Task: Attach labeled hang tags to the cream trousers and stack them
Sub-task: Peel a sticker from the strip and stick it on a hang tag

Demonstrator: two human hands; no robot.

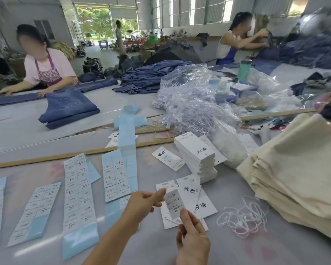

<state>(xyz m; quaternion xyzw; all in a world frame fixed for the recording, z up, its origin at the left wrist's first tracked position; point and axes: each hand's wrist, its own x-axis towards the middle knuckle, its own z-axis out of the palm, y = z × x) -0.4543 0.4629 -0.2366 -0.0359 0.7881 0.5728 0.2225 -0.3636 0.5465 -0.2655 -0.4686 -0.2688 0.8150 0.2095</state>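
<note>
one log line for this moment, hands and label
step: labelling tag | left hand: pinches label top | right hand: pinches label bottom | tags: under label | trousers: stacked right

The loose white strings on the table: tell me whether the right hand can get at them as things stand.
Probably yes, once freed. The right hand pinches a sticker label together with the left hand; the white strings lie uncovered just to its right.
</note>
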